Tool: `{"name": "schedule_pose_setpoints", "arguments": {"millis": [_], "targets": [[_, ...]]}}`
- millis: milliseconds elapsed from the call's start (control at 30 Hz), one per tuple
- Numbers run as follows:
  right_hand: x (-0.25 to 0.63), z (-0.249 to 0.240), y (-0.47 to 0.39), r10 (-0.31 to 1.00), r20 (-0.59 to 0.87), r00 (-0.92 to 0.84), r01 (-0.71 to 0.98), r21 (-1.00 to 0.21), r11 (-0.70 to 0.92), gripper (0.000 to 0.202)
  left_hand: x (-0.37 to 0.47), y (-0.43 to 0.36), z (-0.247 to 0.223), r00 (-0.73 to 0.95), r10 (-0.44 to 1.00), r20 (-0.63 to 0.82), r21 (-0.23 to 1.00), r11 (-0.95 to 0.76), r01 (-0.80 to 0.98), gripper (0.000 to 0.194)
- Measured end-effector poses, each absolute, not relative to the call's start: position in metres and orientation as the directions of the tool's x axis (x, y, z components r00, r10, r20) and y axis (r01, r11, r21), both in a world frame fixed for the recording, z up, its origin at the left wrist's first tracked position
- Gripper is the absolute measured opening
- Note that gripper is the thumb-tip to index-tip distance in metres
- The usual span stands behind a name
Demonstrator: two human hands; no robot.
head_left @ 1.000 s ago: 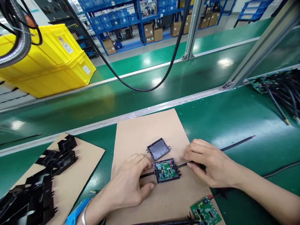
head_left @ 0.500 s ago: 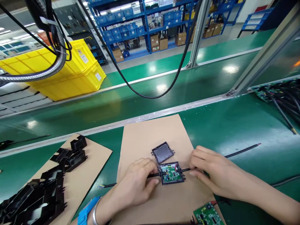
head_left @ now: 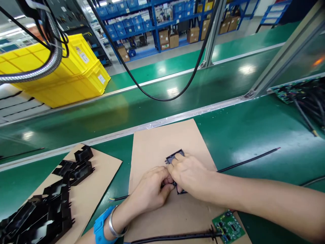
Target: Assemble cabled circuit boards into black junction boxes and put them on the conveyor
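My left hand (head_left: 153, 186) pinches a black cable (head_left: 122, 198) where it enters the left end of a small black plastic case (head_left: 182, 192). Bent over that case is my right hand (head_left: 191, 174), its fingertips close to those of my left hand. It covers most of the case and the circuit board inside; what its fingers grip is hidden. Just behind, a matching black case half (head_left: 175, 156) lies partly under the right fingers. The cable continues on the right beyond my forearm. All this rests on a cardboard sheet (head_left: 162, 142).
On the left, black plastic case parts (head_left: 57, 193) lie heaped on another cardboard piece (head_left: 101, 162). A green circuit board (head_left: 228, 226) with a black cable lies at the front. More boards with cables (head_left: 304, 98) sit at right. A black cable loop (head_left: 167, 99) hangs above the bench; yellow crates (head_left: 76, 71) stand behind.
My right hand has moved left from the cable on the right side to over the case, now covering the board. My left hand stays on the left cable. The view has shifted slightly.
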State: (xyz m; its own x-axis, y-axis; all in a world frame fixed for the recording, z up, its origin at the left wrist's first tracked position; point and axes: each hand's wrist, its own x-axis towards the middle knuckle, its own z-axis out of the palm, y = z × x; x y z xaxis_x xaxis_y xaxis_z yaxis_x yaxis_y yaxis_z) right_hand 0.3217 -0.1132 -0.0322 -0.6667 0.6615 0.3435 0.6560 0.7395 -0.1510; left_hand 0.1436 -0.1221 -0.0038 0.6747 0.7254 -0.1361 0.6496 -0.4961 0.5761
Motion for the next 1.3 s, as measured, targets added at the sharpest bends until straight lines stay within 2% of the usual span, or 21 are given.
{"name": "schedule_pose_setpoints", "arguments": {"millis": [67, 133, 233, 300, 367, 467, 600, 700, 733, 800, 833, 867, 933, 967, 1033, 1100, 1233, 1300], "targets": [[0.340, -0.015, -0.119, 0.681, 0.284, -0.675, 0.650, -0.207, 0.731, 0.029, 0.143, -0.125, -0.002, 0.671, 0.731, -0.123, 0.578, -0.497, 0.647, 0.010], [0.366, 0.005, -0.125, 0.719, 0.218, -0.660, 0.638, -0.343, 0.689, 0.034, 0.143, -0.130, -0.001, 0.678, 0.734, -0.046, 0.573, -0.536, 0.620, 0.013], [0.401, 0.021, -0.136, 0.815, 0.170, -0.554, 0.672, -0.486, 0.558, 0.025, 0.145, -0.139, -0.001, 0.768, 0.627, 0.131, 0.538, -0.696, 0.476, 0.027], [0.412, 0.018, -0.145, 0.836, 0.118, -0.537, 0.688, -0.511, 0.514, 0.024, 0.148, -0.144, -0.004, 0.842, 0.511, 0.175, 0.484, -0.789, 0.378, 0.035], [0.411, 0.008, -0.154, 0.830, 0.058, -0.554, 0.681, -0.542, 0.492, 0.035, 0.151, -0.145, -0.011, 0.873, 0.454, 0.180, 0.425, -0.836, 0.347, 0.034], [0.399, -0.008, -0.161, 0.837, 0.037, -0.546, 0.679, -0.565, 0.468, 0.050, 0.155, -0.145, -0.020, 0.879, 0.438, 0.190, 0.377, -0.859, 0.347, 0.031], [0.396, -0.015, -0.163, 0.847, 0.054, -0.529, 0.675, -0.577, 0.459, 0.053, 0.155, -0.145, -0.023, 0.867, 0.453, 0.207, 0.369, -0.857, 0.359, 0.033], [0.416, -0.014, -0.162, 0.848, 0.049, -0.527, 0.690, -0.557, 0.462, 0.058, 0.151, -0.147, -0.018, 0.854, 0.478, 0.206, 0.400, -0.837, 0.373, 0.035], [0.426, -0.014, -0.163, 0.850, 0.041, -0.525, 0.705, -0.538, 0.462, 0.053, 0.149, -0.147, -0.016, 0.840, 0.510, 0.186, 0.410, -0.817, 0.405, 0.037], [0.445, -0.016, -0.164, 0.854, 0.024, -0.519, 0.742, -0.483, 0.465, 0.024, 0.142, -0.149, -0.013, 0.774, 0.622, 0.115, 0.398, -0.743, 0.538, 0.042], [0.453, -0.018, -0.164, 0.856, 0.022, -0.516, 0.760, -0.450, 0.469, 0.009, 0.139, -0.150, -0.011, 0.729, 0.682, 0.061, 0.367, -0.694, 0.619, 0.038], [0.460, -0.020, -0.164, 0.858, 0.022, -0.512, 0.775, -0.419, 0.473, 0.004, 0.135, -0.150, -0.010, 0.685, 0.728, 0.004, 0.319, -0.650, 0.689, 0.028], [0.471, -0.022, -0.158, 0.859, 0.060, -0.508, 0.786, -0.375, 0.491, 0.015, 0.129, -0.144, -0.006, 0.627, 0.774, -0.090, 0.214, -0.600, 0.771, 0.008], [0.474, -0.022, -0.150, 0.857, 0.101, -0.505, 0.787, -0.353, 0.506, 0.016, 0.127, -0.137, -0.003, 0.607, 0.787, -0.114, 0.171, -0.586, 0.792, 0.009], [0.478, -0.016, -0.123, 0.845, 0.198, -0.496, 0.797, -0.283, 0.534, 0.016, 0.126, -0.112, 0.005, 0.556, 0.827, -0.087, 0.107, -0.547, 0.830, 0.012], [0.478, -0.003, -0.080, 0.830, 0.274, -0.485, 0.817, -0.198, 0.542, 0.016, 0.131, -0.071, 0.017, 0.481, 0.877, 0.009, 0.053, -0.481, 0.875, 0.010], [0.471, 0.024, 0.020, 0.847, 0.314, -0.430, 0.853, -0.166, 0.494, 0.019, 0.152, 0.026, 0.032, 0.383, 0.915, 0.127, -0.013, -0.385, 0.923, 0.017], [0.464, 0.028, 0.053, 0.863, 0.313, -0.397, 0.871, -0.169, 0.462, 0.021, 0.161, 0.062, 0.028, 0.348, 0.923, 0.162, -0.028, -0.348, 0.937, 0.027]]}}
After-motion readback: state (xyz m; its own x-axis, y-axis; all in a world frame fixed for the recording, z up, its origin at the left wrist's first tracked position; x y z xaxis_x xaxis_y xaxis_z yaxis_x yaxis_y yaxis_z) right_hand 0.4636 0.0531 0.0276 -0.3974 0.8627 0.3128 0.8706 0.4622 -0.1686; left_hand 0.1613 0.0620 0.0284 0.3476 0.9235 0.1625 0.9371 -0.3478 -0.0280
